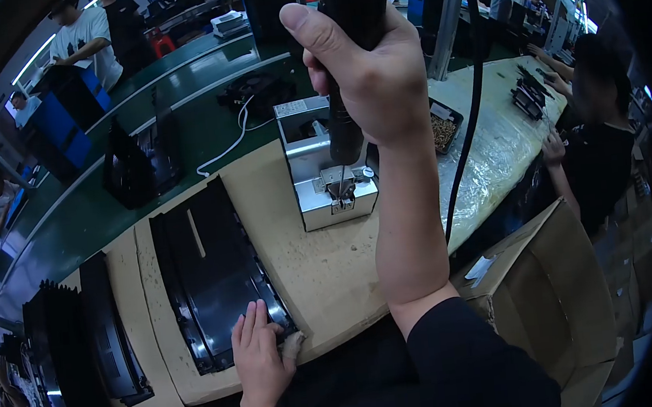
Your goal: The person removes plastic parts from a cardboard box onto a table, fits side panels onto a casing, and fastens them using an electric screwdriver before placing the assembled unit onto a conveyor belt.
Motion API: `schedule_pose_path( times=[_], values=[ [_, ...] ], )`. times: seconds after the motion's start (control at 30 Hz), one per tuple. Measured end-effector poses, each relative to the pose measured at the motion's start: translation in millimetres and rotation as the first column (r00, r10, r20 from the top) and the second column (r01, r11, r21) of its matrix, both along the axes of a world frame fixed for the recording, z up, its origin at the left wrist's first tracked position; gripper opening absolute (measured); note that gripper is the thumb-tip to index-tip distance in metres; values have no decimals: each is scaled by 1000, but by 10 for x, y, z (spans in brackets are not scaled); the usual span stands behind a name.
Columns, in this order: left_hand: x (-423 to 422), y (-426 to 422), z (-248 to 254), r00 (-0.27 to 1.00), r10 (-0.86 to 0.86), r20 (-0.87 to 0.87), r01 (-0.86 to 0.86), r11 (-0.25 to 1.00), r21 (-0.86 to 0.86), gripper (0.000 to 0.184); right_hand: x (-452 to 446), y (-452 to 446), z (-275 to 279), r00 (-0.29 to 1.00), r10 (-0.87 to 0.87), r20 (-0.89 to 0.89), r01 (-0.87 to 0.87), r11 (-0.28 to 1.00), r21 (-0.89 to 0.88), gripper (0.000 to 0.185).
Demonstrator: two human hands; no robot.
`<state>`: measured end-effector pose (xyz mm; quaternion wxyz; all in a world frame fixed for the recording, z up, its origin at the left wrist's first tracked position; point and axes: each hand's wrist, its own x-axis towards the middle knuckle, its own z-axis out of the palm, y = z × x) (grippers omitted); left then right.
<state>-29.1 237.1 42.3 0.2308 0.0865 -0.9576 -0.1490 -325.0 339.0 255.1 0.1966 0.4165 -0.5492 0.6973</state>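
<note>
My right hand point(381, 80) is wrapped round a black electric screwdriver point(346, 135), held upright with its bit pointing down. The bit is at the front outlet of a silver screw feeder box point(311, 160); whether a screw is on the tip is too small to tell. My left hand point(262, 356) lies with fingers stretched out on the near end of a long black plastic panel point(211, 273), which has a narrow slot. A pale covering is on one digit of that hand. Cardboard point(314, 283) lies beneath the panel and the feeder.
More black panels point(107, 334) stand at left. A tray of small screws point(444, 125) is behind my right wrist. A black cable point(475, 79) hangs at right. An open cardboard box point(546, 292) is below right, near a co-worker point(601, 122). Behind runs a green conveyor point(195, 149).
</note>
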Motion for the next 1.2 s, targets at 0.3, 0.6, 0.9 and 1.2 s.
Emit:
schedule_pose_path(
  times=[0.3, 0.6, 0.9, 1.2],
  values=[
    [1208, -1030, 441, 718, 659, -226, -659, 747, 88, 51, 192, 80, 76, 995, -1, 97, 0, 1000, 9, 31],
    [1950, -1607, 128, 533, 833, 147, -840, 542, -31, 69, 151, 310, 30, 975, 211, 64, -204, 973, -104, 38],
    [2088, -1916, 282, 493, 865, 89, -870, 491, 43, 79, 750, -167, 291, 913, 406, 42, -401, 911, -99, 35],
    [1779, -2144, 340, 463, 821, 333, -818, 541, -196, 94, 651, -40, 184, 941, 336, -44, -339, 935, -106, 34]
  ],
)
